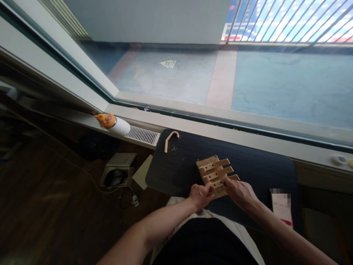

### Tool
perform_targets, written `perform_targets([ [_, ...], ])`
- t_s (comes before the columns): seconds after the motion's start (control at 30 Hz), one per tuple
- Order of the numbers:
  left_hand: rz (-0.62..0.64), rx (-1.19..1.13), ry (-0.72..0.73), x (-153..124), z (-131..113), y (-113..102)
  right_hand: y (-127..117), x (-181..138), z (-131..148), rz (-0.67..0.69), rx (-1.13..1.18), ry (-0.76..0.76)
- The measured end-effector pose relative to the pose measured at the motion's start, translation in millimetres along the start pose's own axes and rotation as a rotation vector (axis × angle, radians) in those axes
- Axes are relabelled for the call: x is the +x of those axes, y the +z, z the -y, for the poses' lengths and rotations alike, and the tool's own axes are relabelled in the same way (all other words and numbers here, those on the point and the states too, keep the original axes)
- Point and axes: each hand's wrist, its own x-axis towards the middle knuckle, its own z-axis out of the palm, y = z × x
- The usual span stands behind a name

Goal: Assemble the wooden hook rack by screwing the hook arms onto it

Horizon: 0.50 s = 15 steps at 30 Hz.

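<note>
A small wooden assembly [216, 172] of a flat board with several slotted slats across it lies on a dark table [248, 162]. My left hand [200, 195] is closed on the near left corner of the assembly. My right hand [239, 192] is closed at its near right edge, with the fingertips pinched against the nearest slat. What the right fingers pinch is too small to make out. A curved wooden hook piece [170, 140] and a few tiny dark bits [173, 148] lie at the table's far left corner.
A white bottle with an orange cap [113, 123] lies on the window ledge beside a floor vent [143, 135]. A floor socket box [117, 173] with a cable sits left of the table. A white and red card [281, 207] rests on the table's right.
</note>
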Motion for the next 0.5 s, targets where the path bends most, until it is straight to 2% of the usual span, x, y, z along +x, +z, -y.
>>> perform_targets([
  [0.2, -0.07, 0.059, 0.16, 1.6, 0.0, -19.1, -15.8, -7.8, -3.4, -0.025, -0.015, -0.1],
  [0.33, -0.138, 0.104, 0.256, 4.5, 0.6, -28.7, -16.7, -9.2, -6.2, -0.026, 0.002, -0.158],
  [0.5, -0.212, 0.152, 0.265, 6.8, 0.0, -27.9, -8.6, -4.3, -8.9, -0.019, 0.014, -0.146],
])
